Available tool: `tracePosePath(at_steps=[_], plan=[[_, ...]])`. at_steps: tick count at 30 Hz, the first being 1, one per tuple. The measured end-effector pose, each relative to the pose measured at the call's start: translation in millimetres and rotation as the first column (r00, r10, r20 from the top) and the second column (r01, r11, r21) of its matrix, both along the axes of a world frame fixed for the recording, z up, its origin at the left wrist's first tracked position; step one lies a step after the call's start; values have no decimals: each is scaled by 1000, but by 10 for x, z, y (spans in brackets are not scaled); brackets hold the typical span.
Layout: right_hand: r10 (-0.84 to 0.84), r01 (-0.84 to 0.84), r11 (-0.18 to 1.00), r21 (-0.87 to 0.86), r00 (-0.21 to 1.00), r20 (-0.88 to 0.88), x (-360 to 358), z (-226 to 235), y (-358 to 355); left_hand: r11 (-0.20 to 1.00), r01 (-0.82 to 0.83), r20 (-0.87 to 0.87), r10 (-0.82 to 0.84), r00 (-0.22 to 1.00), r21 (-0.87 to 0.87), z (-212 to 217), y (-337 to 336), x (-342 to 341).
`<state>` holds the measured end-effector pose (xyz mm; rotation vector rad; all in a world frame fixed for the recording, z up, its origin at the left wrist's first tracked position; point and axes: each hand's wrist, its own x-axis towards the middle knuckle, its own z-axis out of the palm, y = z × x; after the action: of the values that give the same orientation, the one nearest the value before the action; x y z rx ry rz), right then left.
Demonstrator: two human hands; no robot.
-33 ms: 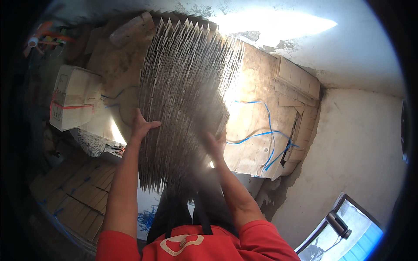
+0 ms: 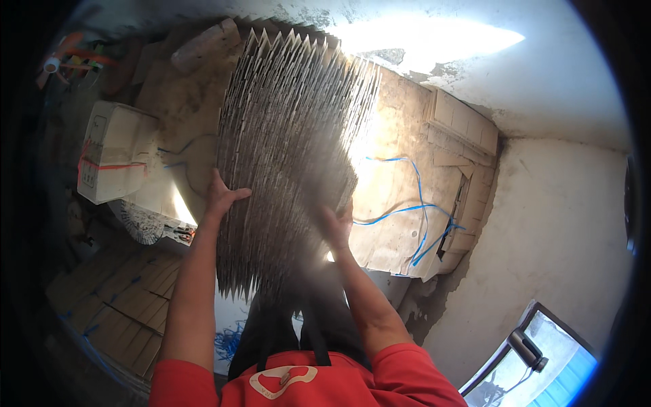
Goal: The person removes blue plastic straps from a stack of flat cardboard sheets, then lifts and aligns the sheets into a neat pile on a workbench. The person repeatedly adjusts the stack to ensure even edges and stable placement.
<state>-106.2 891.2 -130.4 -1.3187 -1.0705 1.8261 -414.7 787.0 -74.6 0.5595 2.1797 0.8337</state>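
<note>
A thick stack of grey-brown folded cardboard pieces (image 2: 278,142) stands on the wooden tabletop (image 2: 383,247) in front of me. Its far and near ends show pointed, zigzag edges. Against the stack's left side presses my left hand (image 2: 222,195), thumb lying over the edge and fingers partly hidden behind it. My right hand (image 2: 337,224) grips the lower right side, where a hazy smear in the picture blurs its fingers. Loose blue strapping (image 2: 419,206) lies on the tabletop to the right, running up to the stack.
Left of the stack sits a white carton (image 2: 108,152) with red tape. A pale block (image 2: 203,46) lies at the back left. Flat cardboard (image 2: 464,129) is piled at the table's right end, beside the wall. Strapped cardboard bundles (image 2: 125,308) and tangled blue strapping (image 2: 229,340) lie lower down.
</note>
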Motion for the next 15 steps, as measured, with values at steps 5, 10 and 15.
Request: tracePosePath(at_steps=[5, 10, 15], plan=[[-39, 39, 997, 65, 999, -10, -106, 64, 27, 999, 8, -133, -1, 991, 52, -110, -42, 3], [-1, -49, 975, 216, 974, 226, 19, 20, 45, 990, 132, -371, -141, 918, -50, 125, 215, 275], [43, -150, 976, 158, 843, 536, -83, 439, 84, 906, 179, -509, -369, 778, -383, 409, 427, 588]])
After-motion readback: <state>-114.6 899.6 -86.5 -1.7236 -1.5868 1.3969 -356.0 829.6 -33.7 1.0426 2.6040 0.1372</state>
